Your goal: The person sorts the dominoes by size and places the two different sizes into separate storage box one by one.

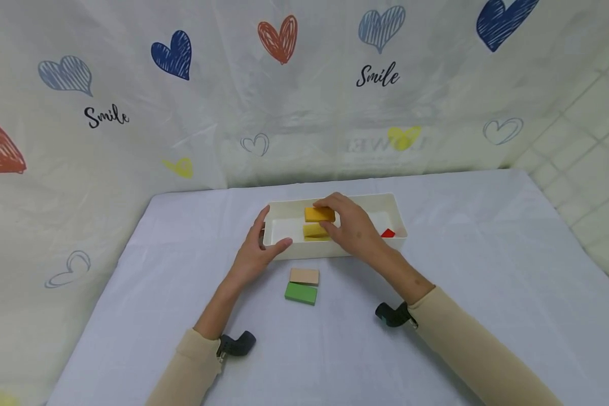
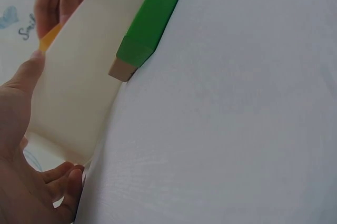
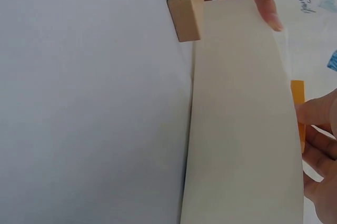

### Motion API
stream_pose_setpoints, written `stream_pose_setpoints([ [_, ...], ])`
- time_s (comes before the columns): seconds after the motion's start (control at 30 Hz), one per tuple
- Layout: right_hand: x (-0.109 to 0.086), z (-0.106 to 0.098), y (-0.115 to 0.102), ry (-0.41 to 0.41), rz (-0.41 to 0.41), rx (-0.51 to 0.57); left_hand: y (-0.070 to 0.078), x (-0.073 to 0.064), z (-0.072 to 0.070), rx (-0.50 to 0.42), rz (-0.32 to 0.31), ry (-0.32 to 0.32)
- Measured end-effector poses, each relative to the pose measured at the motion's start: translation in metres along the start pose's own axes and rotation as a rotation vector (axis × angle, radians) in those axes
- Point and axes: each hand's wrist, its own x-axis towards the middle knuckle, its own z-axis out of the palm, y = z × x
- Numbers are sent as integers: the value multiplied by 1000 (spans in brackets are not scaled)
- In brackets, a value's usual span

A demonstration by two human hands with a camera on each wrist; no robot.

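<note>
Two hands, head view: the left hand (image 1: 254, 252) holds the white box (image 1: 309, 251) by its left end, grip wide; the right hand (image 1: 352, 226) narrowly pinches an orange block (image 1: 318, 214) over the box.
Box, head view: near the far edge of the tabletop (image 1: 487, 282); inside, at least one yellow block (image 1: 314, 232) and, toward the right end, a red piece (image 1: 388, 233).
Loose pair, head view: wooden block (image 1: 304, 276) near the box's near wall, green block (image 1: 301, 293) just beside it.
Left wrist view: thumb at the rim, fingers bent by a corner.
Right wrist view: orange between thumb and fingers.
</note>
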Motion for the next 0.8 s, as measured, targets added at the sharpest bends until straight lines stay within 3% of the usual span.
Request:
stream_pose_setpoints([
  [0.47,11,2,2,-11,31,-12,-1,1,0,-9,2,-1],
  [0.8,19,4,5,79,135,-47,-1,1,0,-7,-8,2],
])
